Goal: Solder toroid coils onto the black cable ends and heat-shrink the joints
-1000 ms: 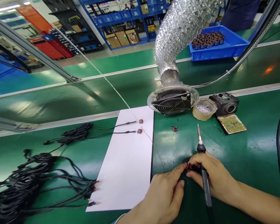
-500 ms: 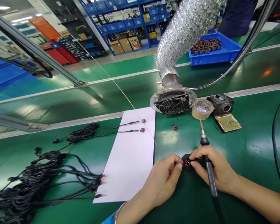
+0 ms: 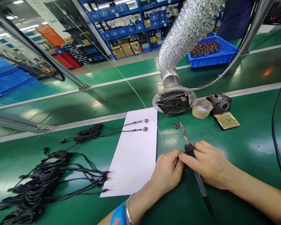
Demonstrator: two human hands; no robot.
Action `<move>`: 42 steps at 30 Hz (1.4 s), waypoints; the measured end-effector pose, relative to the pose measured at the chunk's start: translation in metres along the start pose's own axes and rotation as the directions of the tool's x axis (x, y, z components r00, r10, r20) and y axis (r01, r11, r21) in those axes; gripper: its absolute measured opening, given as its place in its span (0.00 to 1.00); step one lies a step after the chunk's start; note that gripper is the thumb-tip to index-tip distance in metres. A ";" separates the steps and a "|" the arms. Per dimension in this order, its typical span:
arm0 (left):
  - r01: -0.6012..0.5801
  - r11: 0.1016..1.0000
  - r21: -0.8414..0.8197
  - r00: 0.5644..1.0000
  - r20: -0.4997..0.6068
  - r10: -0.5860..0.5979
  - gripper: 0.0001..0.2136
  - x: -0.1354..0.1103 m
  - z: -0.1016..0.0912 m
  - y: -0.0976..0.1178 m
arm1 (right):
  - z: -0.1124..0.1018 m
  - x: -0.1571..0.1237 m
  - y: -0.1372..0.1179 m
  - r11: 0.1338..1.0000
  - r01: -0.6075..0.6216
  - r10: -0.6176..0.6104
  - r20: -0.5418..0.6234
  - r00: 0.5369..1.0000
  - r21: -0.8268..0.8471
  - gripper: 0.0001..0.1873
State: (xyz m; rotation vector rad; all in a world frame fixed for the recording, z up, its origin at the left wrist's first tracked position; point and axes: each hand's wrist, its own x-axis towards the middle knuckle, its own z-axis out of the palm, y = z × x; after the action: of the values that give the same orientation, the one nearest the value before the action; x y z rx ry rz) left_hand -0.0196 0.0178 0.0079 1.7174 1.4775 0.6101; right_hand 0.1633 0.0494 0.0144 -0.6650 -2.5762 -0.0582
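Presently: right hand point(image 3: 208, 164) wrapped round the soldering iron point(image 3: 186, 141), grip closed on the black handle pen-fashion, forefinger stretched forward beside the collar. Iron low over the glossy green mat point(image 3: 248, 150), slanted, bare metal tip pointing away toward the fan, just short of a small red-wound coil point(image 3: 176, 126) lying loose on the mat. Probable reason for the slant: hot end kept ahead of, and clear of, both sets of fingers.

Left hand point(image 3: 167, 172) knuckles-up, fingers curled together, thumb and forefinger closed in a pinch, touching the right forefinger by the collar. Contents of pinch hidden; cannot tell. Blue wristband point(image 3: 118, 215) and thin metal bangle point(image 3: 127, 209) on that wrist.

Extractor fan point(image 3: 173, 103), wire-grilled, in a clear round flange on a crinkled foil duct point(image 3: 187, 28), mouth just behind the work spot and facing it. Likely for fume capture.

Right of fan:
- tape roll point(image 3: 201, 108) with grey metallic scraps in its core
- black iron stand point(image 3: 219, 103)
- flat tray with yellow-green sponge point(image 3: 226, 120)

All near the iron hand, presumably for easy reach.

White paper sheet point(image 3: 135, 156), matt and smooth, left of the hands. Two thin black leads point(image 3: 145, 128) with red ends laid parallel on it, apart from the tangled heap of black cables point(image 3: 44, 178). Sorted from unsorted, probably. Blue bin point(image 3: 213, 60) of copper-coloured coils on the far side, well apart.
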 end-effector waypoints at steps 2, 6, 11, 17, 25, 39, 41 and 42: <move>-0.017 1.000 -0.001 1.000 0.010 0.017 0.08 0.001 -0.001 -0.001 | 0.000 0.000 0.002 1.000 0.006 -0.006 -0.008 1.000 0.013 0.18; 0.048 0.999 -0.016 0.998 0.034 -0.048 0.10 0.001 -0.004 -0.002 | 0.001 -0.012 0.008 0.962 -0.085 0.117 -0.111 0.987 0.260 0.20; 0.212 0.973 -0.091 0.970 0.141 -0.199 0.19 -0.006 -0.001 -0.002 | 0.009 -0.026 0.005 0.846 -0.183 0.254 -0.078 0.964 0.500 0.21; 0.242 0.950 -0.196 0.960 0.193 -0.204 0.20 -0.004 0.006 -0.001 | 0.018 -0.026 -0.001 0.825 -0.199 0.266 -0.054 0.962 0.529 0.20; 0.302 0.876 -0.376 0.945 0.239 -0.223 0.13 0.000 0.004 -0.008 | 0.015 -0.022 0.001 0.855 -0.152 0.253 -0.143 0.957 0.495 0.17; 0.235 0.918 -0.320 0.959 0.231 -0.165 0.17 -0.007 0.004 -0.006 | 0.005 -0.025 0.006 0.962 0.010 0.017 -0.097 0.995 0.273 0.18; 0.226 0.931 -0.286 0.960 0.230 -0.162 0.16 -0.008 0.004 -0.007 | 0.005 -0.024 0.010 0.927 -0.050 0.112 -0.147 0.983 0.372 0.15; 0.228 0.936 -0.267 0.957 0.237 -0.166 0.16 -0.008 0.003 -0.008 | 0.005 -0.024 0.011 0.902 -0.080 0.167 -0.172 0.971 0.424 0.14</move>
State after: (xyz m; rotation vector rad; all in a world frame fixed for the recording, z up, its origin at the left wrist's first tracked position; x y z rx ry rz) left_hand -0.0235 0.0092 0.0011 1.3413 1.3172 0.4933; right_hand 0.1850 0.0493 -0.0020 -0.6201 -2.2381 0.4311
